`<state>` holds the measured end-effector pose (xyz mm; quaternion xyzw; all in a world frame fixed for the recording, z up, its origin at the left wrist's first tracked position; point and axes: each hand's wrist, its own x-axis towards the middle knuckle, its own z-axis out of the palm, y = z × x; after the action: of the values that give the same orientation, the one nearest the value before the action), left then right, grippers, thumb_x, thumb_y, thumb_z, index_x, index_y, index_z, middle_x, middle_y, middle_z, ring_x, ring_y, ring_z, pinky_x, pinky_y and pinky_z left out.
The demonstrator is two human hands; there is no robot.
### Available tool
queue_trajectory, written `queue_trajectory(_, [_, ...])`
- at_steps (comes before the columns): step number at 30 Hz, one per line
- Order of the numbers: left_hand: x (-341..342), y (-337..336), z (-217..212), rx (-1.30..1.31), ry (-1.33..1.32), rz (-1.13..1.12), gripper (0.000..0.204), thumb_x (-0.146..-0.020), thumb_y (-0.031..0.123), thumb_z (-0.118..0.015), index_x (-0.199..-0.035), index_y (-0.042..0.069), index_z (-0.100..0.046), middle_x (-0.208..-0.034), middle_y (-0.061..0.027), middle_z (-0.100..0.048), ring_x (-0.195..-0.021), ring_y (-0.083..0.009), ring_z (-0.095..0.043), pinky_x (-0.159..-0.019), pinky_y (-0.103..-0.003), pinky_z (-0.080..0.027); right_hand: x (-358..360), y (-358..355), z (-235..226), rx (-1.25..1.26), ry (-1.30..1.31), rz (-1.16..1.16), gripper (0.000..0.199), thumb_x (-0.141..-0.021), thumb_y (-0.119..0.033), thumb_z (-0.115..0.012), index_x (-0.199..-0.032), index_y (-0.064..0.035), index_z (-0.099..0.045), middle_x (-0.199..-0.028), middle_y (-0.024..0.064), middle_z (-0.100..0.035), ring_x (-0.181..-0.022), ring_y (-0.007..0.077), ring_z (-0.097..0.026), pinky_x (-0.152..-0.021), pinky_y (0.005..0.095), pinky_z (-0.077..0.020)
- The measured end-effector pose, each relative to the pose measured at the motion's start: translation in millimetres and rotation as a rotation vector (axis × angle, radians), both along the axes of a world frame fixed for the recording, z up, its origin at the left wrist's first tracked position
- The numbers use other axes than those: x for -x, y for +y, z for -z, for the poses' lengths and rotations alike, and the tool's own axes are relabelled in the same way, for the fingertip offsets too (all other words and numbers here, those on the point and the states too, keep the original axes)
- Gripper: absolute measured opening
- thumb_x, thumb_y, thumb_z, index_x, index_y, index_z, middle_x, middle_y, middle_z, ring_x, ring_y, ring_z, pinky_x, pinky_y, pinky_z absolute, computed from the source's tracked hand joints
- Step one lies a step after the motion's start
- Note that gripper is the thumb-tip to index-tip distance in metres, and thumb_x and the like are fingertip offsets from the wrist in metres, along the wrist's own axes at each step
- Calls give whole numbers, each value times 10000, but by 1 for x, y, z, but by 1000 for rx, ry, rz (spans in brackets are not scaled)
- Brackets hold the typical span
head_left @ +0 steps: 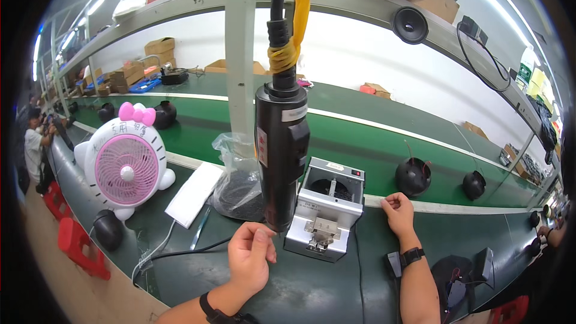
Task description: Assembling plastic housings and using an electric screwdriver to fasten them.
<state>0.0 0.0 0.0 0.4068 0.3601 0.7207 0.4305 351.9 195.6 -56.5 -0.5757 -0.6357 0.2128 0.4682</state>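
Note:
Fingers curled and thumb pressed over them, my left hand (251, 255) is closed beside the lower end of a black electric screwdriver (281, 150). The screwdriver hangs upright from its cable, and what the fingers hold, if anything, is hidden. Just right of it stands a silver screw feeder (324, 207) with dark screws visible in its top opening. My right hand (398, 213) is closed too, fingertips together at the near edge of the green conveyor (372, 159); I cannot make out anything between them. A round black shell (413, 177) with wires lies on the conveyor beyond it.
A clear bag of small dark parts (239, 189) and a white pad (193, 195) lie left of the screwdriver. Further left are a pink-and-white fan (126, 165) and a black shell (108, 230). A shelf post (241, 48) rises behind. Cables cross the dark green bench (300, 291).

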Motion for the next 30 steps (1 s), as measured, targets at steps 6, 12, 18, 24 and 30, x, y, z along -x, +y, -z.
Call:
queue_trajectory(6, [-6,0,0,49,-18,85,255,-1067,274,-529,-1012,30,-577,-760,-10,-534,-601,-77,-497,-553,-237,-432,1,0,-4,2,43,-27,157,-865,-101,-760,-912,-20,-635,-818,-8,-630,-733,67,-565,-706,227,-493])
queue_trajectory(12, [-5,2,6,114,79,164,262,-1086,300,-476,-1027,59,-561,-828,-33,-528,-596,-98,-497,-561,-268,-460,-2,-2,1,5,32,-7,178,-847,-114,-769,-913,0,-650,-818,15,-651,-734,82,-582,-725,244,-512])
queue_trajectory(18, [-10,-4,5,140,103,263,305,-1078,272,-501,-1125,6,-645,-786,6,-530,-639,-60,-480,-582,-212,-401,0,0,-2,24,24,-18,185,-847,-121,-771,-921,1,-654,-819,24,-655,-737,90,-591,-729,248,-516])
queue_trajectory(24, [-8,-7,5,161,207,341,343,-1082,250,-480,-1011,-31,-663,-863,-48,-601,-664,-85,-517,-622,-248,-450,-1,3,2,30,79,-49,201,-844,-137,-774,-924,5,-656,-827,32,-664,-755,101,-603,-744,259,-518])
queue_trajectory(30, [7,1,-3,34,343,377,277,-1040,233,-572,-1058,-17,-693,-890,-76,-685,-663,-101,-557,-631,-270,-477,-1,0,2,17,-75,-32,220,-823,-148,-789,-931,-1,-667,-841,37,-666,-779,121,-602,-758,273,-515])
